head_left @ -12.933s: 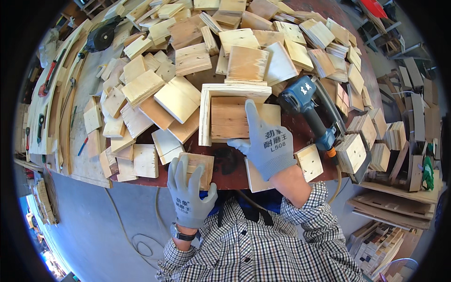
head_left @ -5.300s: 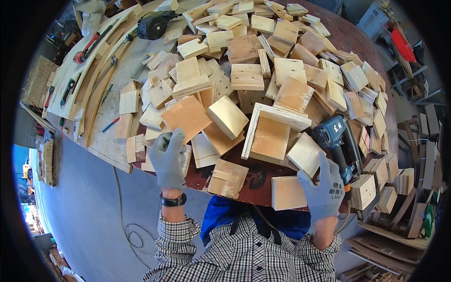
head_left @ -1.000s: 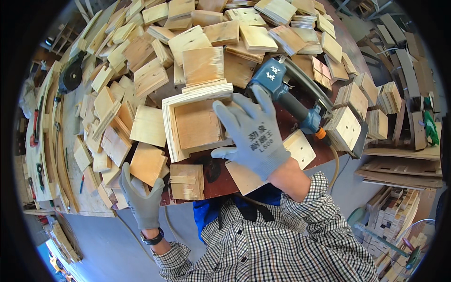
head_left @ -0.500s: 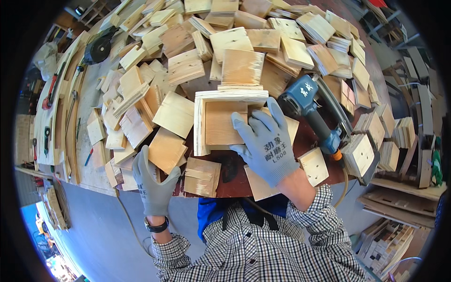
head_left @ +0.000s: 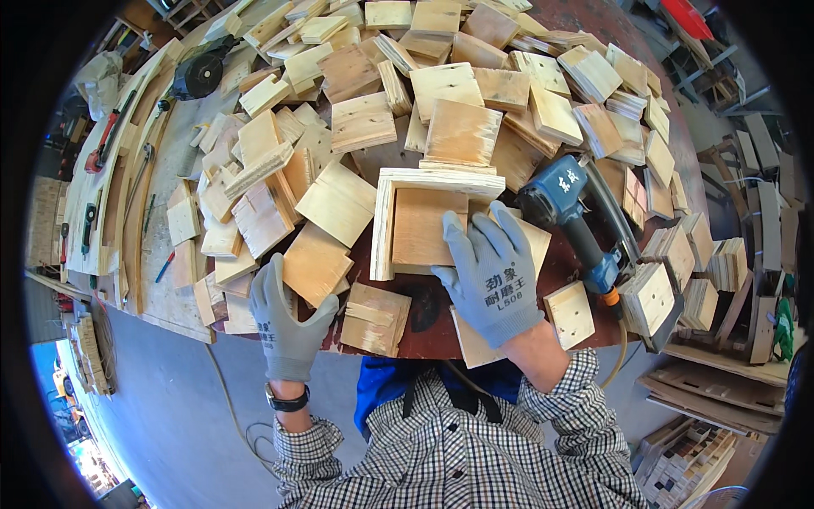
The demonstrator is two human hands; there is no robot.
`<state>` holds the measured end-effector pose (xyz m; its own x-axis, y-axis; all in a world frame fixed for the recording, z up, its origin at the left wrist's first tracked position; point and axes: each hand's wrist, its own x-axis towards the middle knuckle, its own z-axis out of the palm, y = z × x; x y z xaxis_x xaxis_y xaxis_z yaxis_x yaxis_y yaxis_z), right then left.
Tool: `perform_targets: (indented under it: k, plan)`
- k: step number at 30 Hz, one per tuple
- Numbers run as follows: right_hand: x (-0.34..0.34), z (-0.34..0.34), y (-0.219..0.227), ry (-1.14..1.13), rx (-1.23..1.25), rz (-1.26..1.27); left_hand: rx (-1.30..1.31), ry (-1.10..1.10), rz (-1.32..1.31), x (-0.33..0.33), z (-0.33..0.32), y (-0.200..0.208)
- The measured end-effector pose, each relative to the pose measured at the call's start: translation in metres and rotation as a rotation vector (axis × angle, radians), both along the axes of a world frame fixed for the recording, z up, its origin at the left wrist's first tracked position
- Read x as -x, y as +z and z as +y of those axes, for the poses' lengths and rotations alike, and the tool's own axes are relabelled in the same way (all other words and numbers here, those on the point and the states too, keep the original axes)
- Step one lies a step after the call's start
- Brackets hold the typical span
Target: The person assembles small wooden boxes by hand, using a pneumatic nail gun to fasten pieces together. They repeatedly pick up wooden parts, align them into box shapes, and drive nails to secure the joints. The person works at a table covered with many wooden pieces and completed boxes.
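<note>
A small open plywood box (head_left: 383,229), with pale edges along its far and left sides, stands near the middle of the table. My right hand (head_left: 496,276), in a grey glove, grips its right side, with one finger over the inner face. My left hand (head_left: 288,318), gloved alike, is open by the table's front edge, thumb spread from the fingers. Between its thumb and fingers lies a plywood square (head_left: 318,263), with no grip on it to be seen. A blue nail gun (head_left: 570,204) lies just right of the box.
Loose plywood squares (head_left: 365,123) pile up over the far side. Long boards (head_left: 127,170) with hand tools run along the left. A black round tool (head_left: 199,76) sits at the far left. Stacked blocks (head_left: 649,297) and an air hose (head_left: 623,335) are at the right.
The whole view has shifted, so the table's things appear further right. My right index finger has straightened a little against the box. My left hand stays open near the same square.
</note>
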<state>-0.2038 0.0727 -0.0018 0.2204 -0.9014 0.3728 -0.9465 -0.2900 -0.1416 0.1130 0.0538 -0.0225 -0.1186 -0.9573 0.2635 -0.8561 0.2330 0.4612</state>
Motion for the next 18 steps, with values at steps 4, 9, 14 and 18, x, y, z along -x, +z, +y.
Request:
perform_targets:
  k: [4,9,14,18]
  plan:
    - [0.000,0.000,0.000,0.024,0.002,0.014,-0.005,-0.005,0.015,0.000,0.001,0.000]
    - [-0.002,0.001,0.006,0.027,0.046,0.018,0.019,-0.020,-0.045,-0.003,0.003,0.005]
    - [0.000,0.003,0.003,0.017,0.015,0.020,0.039,-0.028,-0.080,-0.004,0.002,-0.001]
    - [0.000,0.002,0.006,0.023,0.023,0.039,0.044,-0.020,-0.063,-0.004,0.002,-0.003]
